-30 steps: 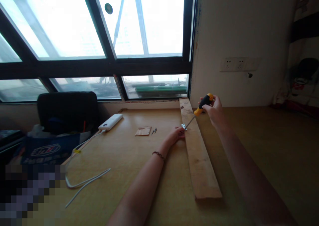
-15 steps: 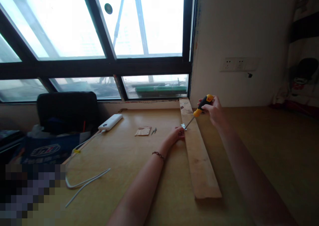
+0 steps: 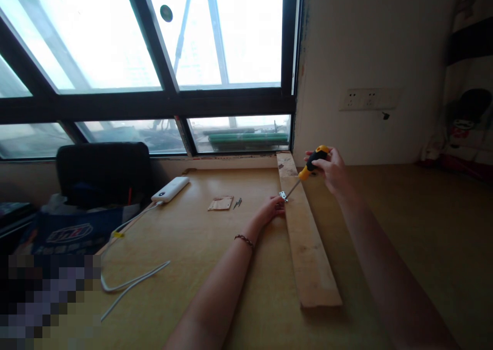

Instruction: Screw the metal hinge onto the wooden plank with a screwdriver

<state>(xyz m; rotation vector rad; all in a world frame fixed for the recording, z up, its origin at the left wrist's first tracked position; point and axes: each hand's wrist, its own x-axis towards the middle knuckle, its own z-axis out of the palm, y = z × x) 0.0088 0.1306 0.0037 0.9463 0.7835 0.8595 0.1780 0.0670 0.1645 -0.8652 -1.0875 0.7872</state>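
Note:
My right hand (image 3: 334, 171) is closed around the black and yellow handle of a screwdriver (image 3: 314, 164), above the right edge of a long wooden plank (image 3: 308, 237). The shaft slants down to the left, and its tip meets a small silver metal bracket (image 3: 283, 195) with holes, at the plank's left edge. My left hand (image 3: 271, 208) is closed at that edge, its fingers pinching the bracket against the wood. Part of those fingers is hidden behind the plank's side. Whether a screw sits under the tip is too small to tell.
Left of my left hand lie several screws (image 3: 238, 203) and a small flat wooden piece (image 3: 221, 203). A white power bank (image 3: 171, 189) with a white cable (image 3: 134, 280) rests near the table's left edge. A dark chair (image 3: 103, 170) stands beyond; the plank's far end reaches the window wall.
The fingers of my right hand have shifted slightly around the screwdriver handle. My left hand, the bracket and the plank stay in place.

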